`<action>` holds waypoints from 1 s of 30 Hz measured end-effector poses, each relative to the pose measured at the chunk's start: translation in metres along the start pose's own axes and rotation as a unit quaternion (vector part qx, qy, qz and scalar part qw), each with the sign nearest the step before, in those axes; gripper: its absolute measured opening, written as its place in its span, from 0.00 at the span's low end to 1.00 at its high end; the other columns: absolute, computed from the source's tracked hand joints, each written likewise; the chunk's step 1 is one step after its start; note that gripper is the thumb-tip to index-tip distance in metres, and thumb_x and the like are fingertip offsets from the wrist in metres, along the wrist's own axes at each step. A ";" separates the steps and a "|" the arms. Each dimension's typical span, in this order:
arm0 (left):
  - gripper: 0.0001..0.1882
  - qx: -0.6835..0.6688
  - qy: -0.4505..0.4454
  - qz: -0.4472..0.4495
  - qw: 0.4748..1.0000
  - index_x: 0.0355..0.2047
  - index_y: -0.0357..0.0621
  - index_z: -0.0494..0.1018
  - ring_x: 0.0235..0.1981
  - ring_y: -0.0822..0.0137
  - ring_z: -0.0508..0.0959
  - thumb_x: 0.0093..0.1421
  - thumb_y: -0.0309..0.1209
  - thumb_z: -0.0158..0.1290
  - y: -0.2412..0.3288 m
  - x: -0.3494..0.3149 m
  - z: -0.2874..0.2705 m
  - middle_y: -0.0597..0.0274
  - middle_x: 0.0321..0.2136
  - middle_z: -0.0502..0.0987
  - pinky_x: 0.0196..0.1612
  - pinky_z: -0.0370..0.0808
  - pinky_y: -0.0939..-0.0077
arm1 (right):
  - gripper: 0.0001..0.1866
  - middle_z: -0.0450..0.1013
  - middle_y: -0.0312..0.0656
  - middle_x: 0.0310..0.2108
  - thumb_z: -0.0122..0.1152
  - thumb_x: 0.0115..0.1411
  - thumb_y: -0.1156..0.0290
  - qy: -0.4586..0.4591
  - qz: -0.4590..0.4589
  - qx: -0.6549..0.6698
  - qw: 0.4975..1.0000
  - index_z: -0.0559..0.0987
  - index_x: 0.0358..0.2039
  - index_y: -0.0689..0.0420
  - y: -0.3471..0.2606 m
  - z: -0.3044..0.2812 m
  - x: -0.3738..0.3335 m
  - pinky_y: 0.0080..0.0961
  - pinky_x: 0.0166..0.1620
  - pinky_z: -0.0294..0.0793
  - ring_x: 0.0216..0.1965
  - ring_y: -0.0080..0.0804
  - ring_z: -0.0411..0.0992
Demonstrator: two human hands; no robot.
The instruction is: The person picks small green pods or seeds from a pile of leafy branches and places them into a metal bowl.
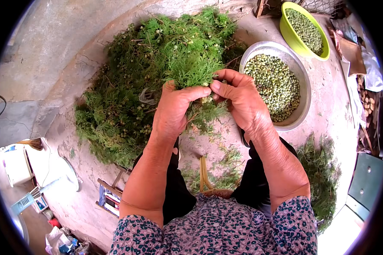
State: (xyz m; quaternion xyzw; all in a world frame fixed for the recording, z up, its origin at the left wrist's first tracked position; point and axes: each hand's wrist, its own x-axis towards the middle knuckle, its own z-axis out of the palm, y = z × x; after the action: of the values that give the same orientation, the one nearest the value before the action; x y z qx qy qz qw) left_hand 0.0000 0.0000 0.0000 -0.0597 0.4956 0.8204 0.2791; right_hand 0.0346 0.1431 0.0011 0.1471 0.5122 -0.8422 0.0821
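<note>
Pinkish floor [327,97] supports a heap of green branches [115,114], partly hidden by the left forearm [151,165]. Leafy sprig [193,72] is held over the heap's near edge, stem obscured. Left hand [173,106]: thumb pointing right, clasping the sprig; fingers mostly out of sight. Right hand [244,97]: thumb and forefinger pinching the sprig's near side, exact part unclear. Right forearm [276,157] angles inward.

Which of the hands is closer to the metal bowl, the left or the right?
Right. The right hand appears at the left edge of the metal bowl; the left hand is farther left, in front of the pile of green branches.
</note>
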 end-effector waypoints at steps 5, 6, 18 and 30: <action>0.11 -0.039 -0.010 -0.033 0.999 0.31 0.35 0.73 0.24 0.70 0.76 0.44 0.17 0.54 0.003 -0.001 -0.002 0.59 0.26 0.76 0.30 0.72 0.78 | 0.09 0.70 0.34 0.26 0.56 0.53 0.76 -0.001 0.050 0.117 0.992 0.72 0.35 0.64 0.001 0.001 -0.001 0.16 0.32 0.65 0.25 0.21 0.65; 0.10 -0.045 -0.012 -0.042 0.998 0.31 0.34 0.73 0.24 0.69 0.76 0.44 0.17 0.54 0.004 -0.001 -0.002 0.59 0.25 0.76 0.30 0.72 0.78 | 0.09 0.70 0.34 0.26 0.56 0.53 0.76 -0.019 0.052 0.135 0.989 0.72 0.35 0.64 0.001 -0.002 0.000 0.17 0.32 0.65 0.25 0.21 0.65; 0.09 0.112 -0.011 0.089 0.990 0.30 0.36 0.74 0.25 0.74 0.75 0.45 0.20 0.57 -0.006 0.006 -0.002 0.61 0.25 0.77 0.29 0.70 0.82 | 0.09 0.70 0.35 0.25 0.55 0.51 0.79 -0.008 -0.054 -0.023 0.998 0.73 0.35 0.65 0.002 0.003 0.000 0.13 0.29 0.64 0.24 0.17 0.63; 0.10 0.032 -0.023 -0.010 0.999 0.30 0.33 0.73 0.25 0.69 0.76 0.44 0.19 0.57 -0.007 0.005 -0.004 0.57 0.26 0.77 0.31 0.72 0.78 | 0.07 0.68 0.35 0.22 0.55 0.55 0.71 0.014 0.029 0.116 0.993 0.72 0.30 0.62 -0.002 -0.010 0.003 0.16 0.28 0.64 0.23 0.21 0.65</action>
State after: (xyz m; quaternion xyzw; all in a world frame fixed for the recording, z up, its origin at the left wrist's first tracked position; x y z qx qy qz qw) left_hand -0.0008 0.0009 -0.0094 -0.0367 0.5141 0.8026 0.3002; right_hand 0.0327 0.1524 -0.0028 0.1823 0.4079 -0.8908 0.0821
